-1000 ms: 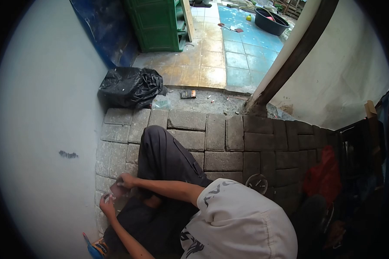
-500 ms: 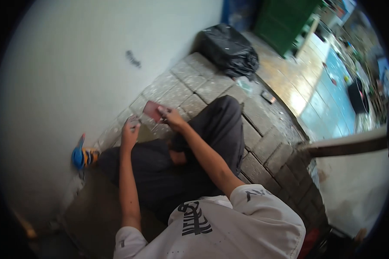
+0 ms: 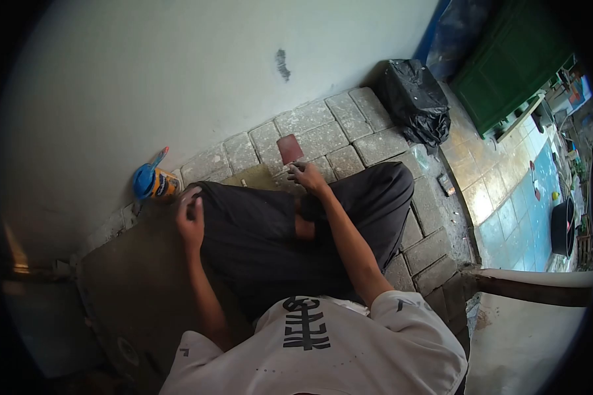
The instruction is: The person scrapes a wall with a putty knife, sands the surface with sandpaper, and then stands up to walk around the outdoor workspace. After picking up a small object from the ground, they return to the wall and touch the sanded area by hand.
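A reddish-brown sheet point(image 3: 289, 149), which looks like sandpaper, lies on the grey paving blocks by the wall. At its lower edge is my right hand point(image 3: 308, 176), fingers apart; whether a fingertip still touches the sheet is hard to see. Over my dark-trousered knee, my left hand point(image 3: 191, 220) is raised with loosely bent, parted fingers and nothing visible in it. Close beyond it stands a tub point(image 3: 157, 182) with a blue top and orange label, a blue-and-red handle sticking up from it. A flat olive-coloured piece point(image 3: 254, 178) lies on the paving beyond my knee.
A pale wall point(image 3: 178, 79) with a dark smudge runs along the far side. One black plastic bag point(image 3: 415, 99) sits by the wall, near a green door point(image 3: 514, 66). To the right are a tiled floor point(image 3: 507, 217) and a brown beam point(image 3: 530, 288).
My right hand has drawn back from the sheet it held, which now lies on the paving. My left hand has moved back toward my knee. The camera view has shifted.
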Motion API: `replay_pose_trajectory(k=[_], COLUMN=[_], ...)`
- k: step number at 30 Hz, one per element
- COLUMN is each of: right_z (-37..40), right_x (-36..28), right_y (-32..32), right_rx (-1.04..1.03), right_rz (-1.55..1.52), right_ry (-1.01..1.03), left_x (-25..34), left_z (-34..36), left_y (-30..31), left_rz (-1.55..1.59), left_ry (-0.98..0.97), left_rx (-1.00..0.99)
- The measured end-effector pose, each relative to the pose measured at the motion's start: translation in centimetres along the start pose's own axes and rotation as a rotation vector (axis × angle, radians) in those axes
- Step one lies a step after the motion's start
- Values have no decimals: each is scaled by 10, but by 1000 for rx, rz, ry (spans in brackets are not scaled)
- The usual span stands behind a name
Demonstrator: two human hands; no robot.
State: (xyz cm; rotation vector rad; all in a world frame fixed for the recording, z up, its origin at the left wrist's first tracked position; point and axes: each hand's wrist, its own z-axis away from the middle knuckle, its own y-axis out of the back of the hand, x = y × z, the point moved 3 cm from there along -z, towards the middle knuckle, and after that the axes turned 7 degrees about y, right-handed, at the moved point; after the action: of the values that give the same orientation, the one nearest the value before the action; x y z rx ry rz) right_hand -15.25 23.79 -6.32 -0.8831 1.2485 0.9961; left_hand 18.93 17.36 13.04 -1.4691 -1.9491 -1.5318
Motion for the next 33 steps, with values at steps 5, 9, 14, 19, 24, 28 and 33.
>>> replay_pose_trajectory(k=[5, 9, 14, 19, 24, 28, 33], right_z=[25, 59, 134, 227, 237, 214, 198], right_x=[-40, -115, -239, -345, -405, -453, -481], right_y=[2, 41, 134, 215, 254, 210, 138], right_rx=[-46, -52, 116, 383, 465, 385, 114], right_rz=[-242, -334, -134, 56, 165, 409, 777], right_ry=[-56, 43, 370, 573, 698, 639, 575], left_x=[-62, -158, -140, -166, -183, -195, -215], left_z=[88, 168, 198, 225, 237, 238, 227], left_y=[88, 81, 39, 3, -7, -11, -7], left_rz=[43, -52, -3, -109, -143, -144, -133], left_ry=[294, 447, 686, 751, 798, 803, 778], left_rx=[220, 141, -181, -306, -375, -430, -503])
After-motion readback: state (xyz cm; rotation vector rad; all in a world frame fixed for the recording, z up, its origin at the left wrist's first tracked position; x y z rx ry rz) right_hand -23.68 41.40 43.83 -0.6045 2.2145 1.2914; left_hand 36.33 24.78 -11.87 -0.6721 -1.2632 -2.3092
